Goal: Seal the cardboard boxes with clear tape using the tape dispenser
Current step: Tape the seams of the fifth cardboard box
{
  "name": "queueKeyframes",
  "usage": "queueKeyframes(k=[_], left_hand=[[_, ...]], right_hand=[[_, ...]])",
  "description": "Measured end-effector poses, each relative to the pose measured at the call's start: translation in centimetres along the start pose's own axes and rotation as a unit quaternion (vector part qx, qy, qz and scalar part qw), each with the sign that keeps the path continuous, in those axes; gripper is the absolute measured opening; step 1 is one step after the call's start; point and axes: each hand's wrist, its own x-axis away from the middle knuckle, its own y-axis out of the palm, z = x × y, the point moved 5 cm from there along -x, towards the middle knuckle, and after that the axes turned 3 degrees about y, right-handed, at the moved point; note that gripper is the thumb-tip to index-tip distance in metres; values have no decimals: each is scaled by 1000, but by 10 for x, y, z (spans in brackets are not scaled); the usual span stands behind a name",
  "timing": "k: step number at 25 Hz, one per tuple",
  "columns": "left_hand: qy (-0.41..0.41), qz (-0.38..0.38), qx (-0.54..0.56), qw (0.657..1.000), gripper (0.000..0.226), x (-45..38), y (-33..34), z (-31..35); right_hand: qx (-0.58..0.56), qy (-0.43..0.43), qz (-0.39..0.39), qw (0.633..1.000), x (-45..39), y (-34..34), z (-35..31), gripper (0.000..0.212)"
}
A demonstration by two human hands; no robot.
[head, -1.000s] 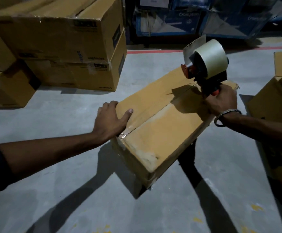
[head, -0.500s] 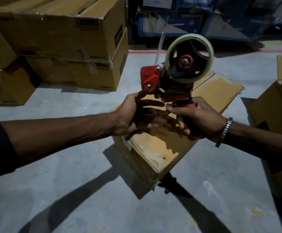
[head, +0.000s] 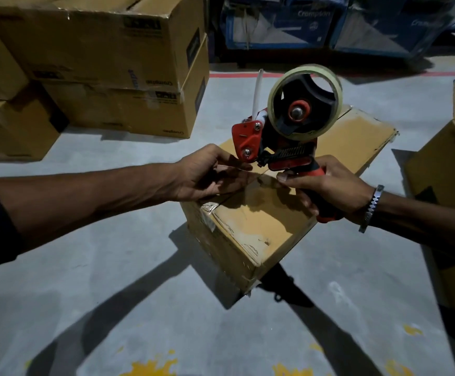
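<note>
Grey concrete floor carries brown cardboard box (head: 264, 221), seam running lengthwise. Right hand (head: 329, 189) clenched round handle of red-black tape dispenser (head: 283, 134), raised directly above box. Left hand (head: 207, 175), nearer dispenser mouth, fingers loosely extended under it, possibly touching tape end.

This is a warehouse or stockroom. A bare grey concrete floor (head: 112, 267) carries a painted red line (head: 383, 74) at the far side and yellow paint splashes (head: 150, 367) near. Brown printed cartons (head: 107, 63) are stacked far left, more cartons (head: 448, 169) stand right, and blue printed boxes (head: 283, 25) line the far wall.
</note>
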Motion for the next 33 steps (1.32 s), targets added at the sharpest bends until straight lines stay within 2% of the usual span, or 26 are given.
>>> queueKeyframes(k=[3, 7, 9, 11, 13, 15, 17, 20, 23, 26, 30, 33], left_hand=[[0, 12, -30, 999, 18, 1, -12, 8], [16, 25, -131, 991, 21, 4, -34, 31], [14, 40, -194, 980, 18, 4, -42, 40], [36, 94, -273, 957, 19, 6, -56, 52], [58, 132, -362, 921, 31, 7, -72, 64], [71, 115, -418, 899, 13, 4, -75, 71], [95, 111, -434, 889, 24, 9, -80, 80], [135, 179, -472, 853, 12, 27, -103, 112], [87, 164, -464, 866, 12, 34, -121, 114], [50, 139, -448, 882, 13, 28, -124, 79], [83, 153, -449, 877, 14, 24, -126, 82], [98, 178, -464, 862, 14, 24, -129, 87]], right_hand=[[12, -4, -7, 1000, -1, -1, 2, 12], [14, 8, -30, 999, -1, 7, 5, 10], [24, 23, -31, 999, -4, 13, 9, 22], [52, 48, -30, 997, -9, 27, 8, 30], [76, 80, -7, 994, -14, 47, 6, 19], [145, 70, 37, 986, -20, 58, -1, 12], [217, 44, 63, 973, -22, 65, -14, 9], [210, 47, 69, 974, -9, 62, -18, 8], [132, 86, 37, 987, 16, 61, -6, 7], [132, 129, 17, 983, 32, 66, 7, 20], [79, 173, 9, 982, 35, 79, 18, 31], [82, 158, 16, 984, 24, 83, 16, 26]])
